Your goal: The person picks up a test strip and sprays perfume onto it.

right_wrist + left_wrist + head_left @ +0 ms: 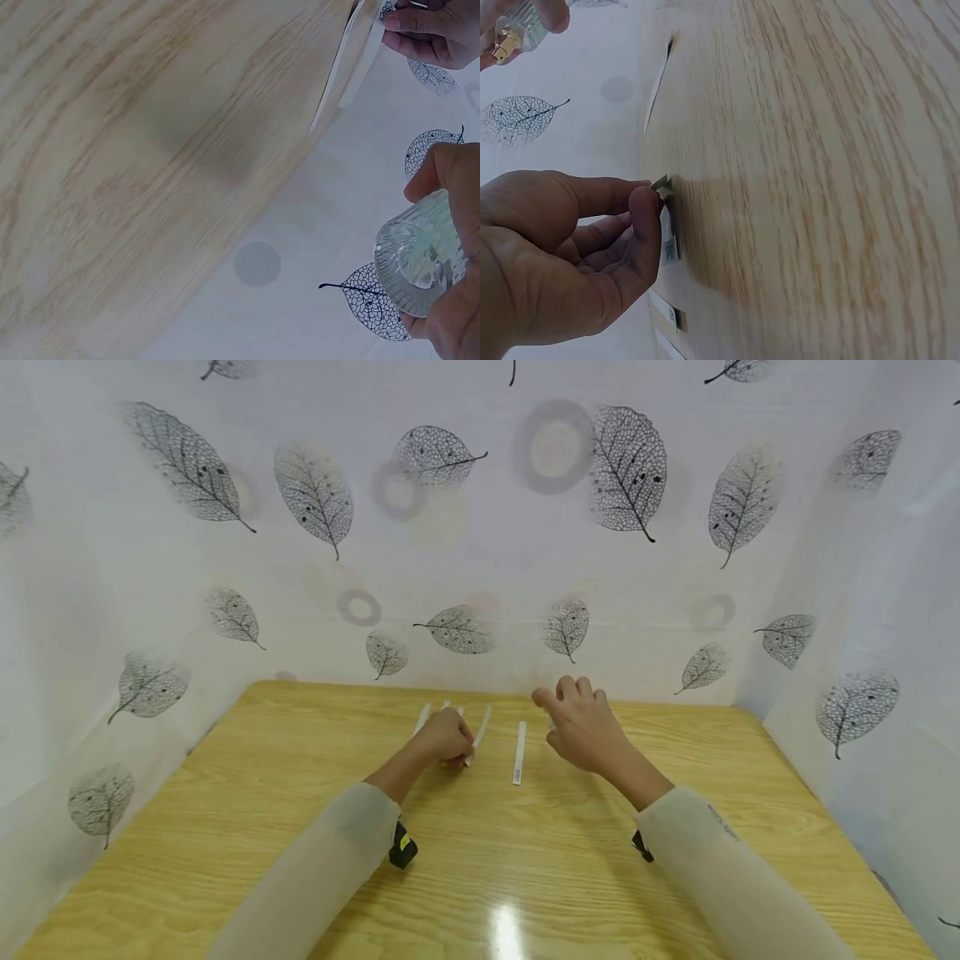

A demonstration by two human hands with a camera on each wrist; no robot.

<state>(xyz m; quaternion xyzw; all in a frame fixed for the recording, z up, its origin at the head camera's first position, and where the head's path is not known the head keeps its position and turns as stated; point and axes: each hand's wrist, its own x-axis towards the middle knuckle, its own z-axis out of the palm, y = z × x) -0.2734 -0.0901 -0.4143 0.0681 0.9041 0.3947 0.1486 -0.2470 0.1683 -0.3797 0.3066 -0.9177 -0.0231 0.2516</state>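
My left hand (444, 737) pinches a white paper scent strip (482, 735) between thumb and fingertips, close over the far part of the table. In the left wrist view, the near end of this strip (661, 182) pokes out from the fingertips. A clear ribbed glass perfume bottle (416, 255) is in the grip of my right hand (585, 727), raised over the table's back right of centre. Its gold spray nozzle (508, 46) shows in the left wrist view. Between the hands, another white strip (520, 753) with small print at its near end lies on the wood.
Several more white strips (422, 717) lie behind and left of my left hand, partly hidden by it. The wooden table (480, 860) reaches back to a pale curtain (480, 552) printed with leaves, which also hangs at both sides.
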